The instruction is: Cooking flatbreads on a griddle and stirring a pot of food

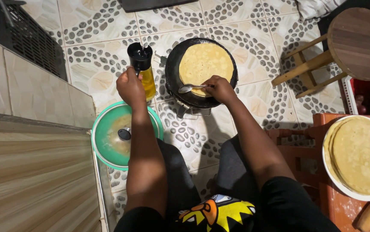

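Two hands are showing: the left hand and the right hand. One oil bottle, one spoon, one black pan carrying one flatbread, one green lidded pot, one wooden stool and one white plate of stacked flatbreads are appearing.

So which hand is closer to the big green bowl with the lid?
The left hand. It holds the oil bottle just above the round green bowl. The right hand holds a metal spoon over the black pan, farther off.
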